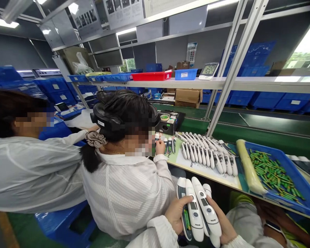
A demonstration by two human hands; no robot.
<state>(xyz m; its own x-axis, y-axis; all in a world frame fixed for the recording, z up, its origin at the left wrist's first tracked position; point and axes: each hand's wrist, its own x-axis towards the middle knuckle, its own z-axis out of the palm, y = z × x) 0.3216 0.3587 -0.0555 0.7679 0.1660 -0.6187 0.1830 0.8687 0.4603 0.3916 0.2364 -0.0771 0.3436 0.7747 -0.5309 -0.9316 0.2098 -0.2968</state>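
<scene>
Cradling a bunch of thermometers (200, 210), left hand (177, 212) and right hand (223, 225) wrap them, stacked to carry together, below the counter (209, 174).

Both hands are bare: no gloves, rings or wrist straps visible. The left hand (176, 210) emerges from a white long sleeve (157, 231) of thin fabric with fine vertical pinstripes and a gathered cuff. The right hand (223, 225) emerges from a matching white cuff (241, 242), only partly in view at the bottom edge. Fingernails are short and unpainted where visible.
</scene>
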